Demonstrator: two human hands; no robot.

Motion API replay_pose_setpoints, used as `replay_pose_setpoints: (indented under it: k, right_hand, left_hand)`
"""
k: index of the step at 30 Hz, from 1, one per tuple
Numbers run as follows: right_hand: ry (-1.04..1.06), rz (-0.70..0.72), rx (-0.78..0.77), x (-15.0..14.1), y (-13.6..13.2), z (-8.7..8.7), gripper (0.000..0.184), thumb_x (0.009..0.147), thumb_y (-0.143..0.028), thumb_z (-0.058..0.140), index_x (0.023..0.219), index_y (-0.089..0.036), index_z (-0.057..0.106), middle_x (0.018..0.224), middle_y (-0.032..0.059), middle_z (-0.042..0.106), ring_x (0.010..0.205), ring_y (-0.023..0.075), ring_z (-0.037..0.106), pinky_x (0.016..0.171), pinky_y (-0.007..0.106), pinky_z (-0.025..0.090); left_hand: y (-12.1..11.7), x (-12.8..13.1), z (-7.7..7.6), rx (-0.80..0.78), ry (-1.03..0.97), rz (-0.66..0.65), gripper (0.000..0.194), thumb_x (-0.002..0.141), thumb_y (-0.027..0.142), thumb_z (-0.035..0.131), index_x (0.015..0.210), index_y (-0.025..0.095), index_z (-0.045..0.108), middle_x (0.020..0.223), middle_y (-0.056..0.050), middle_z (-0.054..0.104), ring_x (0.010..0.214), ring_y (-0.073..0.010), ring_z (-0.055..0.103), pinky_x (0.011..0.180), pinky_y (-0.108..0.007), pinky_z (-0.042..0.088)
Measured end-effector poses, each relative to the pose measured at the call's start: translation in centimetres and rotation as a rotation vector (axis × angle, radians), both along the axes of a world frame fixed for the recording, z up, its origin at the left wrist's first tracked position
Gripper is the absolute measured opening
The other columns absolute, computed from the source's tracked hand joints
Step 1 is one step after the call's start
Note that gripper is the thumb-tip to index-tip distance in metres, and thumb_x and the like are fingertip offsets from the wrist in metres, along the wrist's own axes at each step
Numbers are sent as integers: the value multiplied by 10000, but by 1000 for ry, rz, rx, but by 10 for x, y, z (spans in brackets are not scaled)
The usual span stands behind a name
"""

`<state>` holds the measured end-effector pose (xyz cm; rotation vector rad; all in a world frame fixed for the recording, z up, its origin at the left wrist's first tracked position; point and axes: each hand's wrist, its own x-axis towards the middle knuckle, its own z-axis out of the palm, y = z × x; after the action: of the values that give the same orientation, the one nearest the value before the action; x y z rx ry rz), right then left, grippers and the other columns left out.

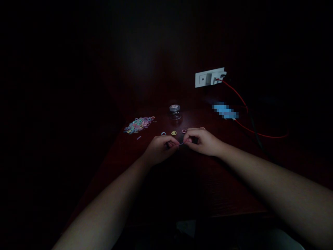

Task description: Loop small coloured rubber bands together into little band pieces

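Note:
Between my two hands a thin purplish elastic band (181, 143) is held just above the dark red table (166, 180). My left hand (161, 148) pinches one end of it between thumb and fingers. The other end is pinched by my right hand (201, 140). Just behind my hands lie a blue band (163, 133), a small stack of yellow bands (173, 133) and a pink band (184, 131). A further pinkish band (202, 128) is partly hidden behind my right hand. Farther left is a loose pile of multicoloured elastic bands (140, 125).
A clear round jar (175, 113) with a lid stands behind the bands. One lone band (138, 138) lies near the pile. At the back right, a white wall socket (203, 79) holds a charger with a red cable (234, 91) running to a blurred-out blue object (225, 110).

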<state>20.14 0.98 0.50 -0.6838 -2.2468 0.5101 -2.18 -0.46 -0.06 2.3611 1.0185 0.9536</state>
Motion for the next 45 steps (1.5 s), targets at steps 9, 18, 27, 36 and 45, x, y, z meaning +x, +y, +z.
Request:
replay_pose_setpoints:
  k: [9,18,27,36,45]
  right_hand:
    - [-20,-6,-2,0,1,-2,61,810,-135,578,788,-156,631,717,6,549,650,114,514,602,238,399]
    - [-103,-93,79,18,14,4,96,845,-160,566,801,-153,652,788,37,602,718,135,550,672,257,416]
    - [-330,-90,-39,34,26,4,115,830,-184,571,780,-161,672,804,38,623,729,142,568,690,258,421]
    - [-374,-48,-24,29,25,1,124,830,-176,557,776,-167,669,807,42,632,744,151,574,710,264,422]
    - [-347,-49,-48,35,24,10,129,845,-210,551,791,-167,660,829,44,624,758,150,572,722,272,429]
  left_hand:
    - [0,1,1,14,-9,17,98,829,243,636,865,174,696,715,1,673,607,-87,574,578,-197,457]
    - [-2,-2,1,29,23,-62,117,841,241,622,891,161,692,768,-14,689,636,-89,595,604,-206,471]
    - [0,-4,0,1,25,-48,127,840,257,621,882,160,692,745,-10,680,623,-89,583,583,-203,463]
    - [-1,-3,-1,-9,37,-49,128,850,254,615,896,162,691,763,-16,682,634,-93,587,585,-204,459]
    - [2,-4,3,168,147,-91,131,848,227,616,964,202,671,929,-35,700,874,-168,630,839,-347,482]
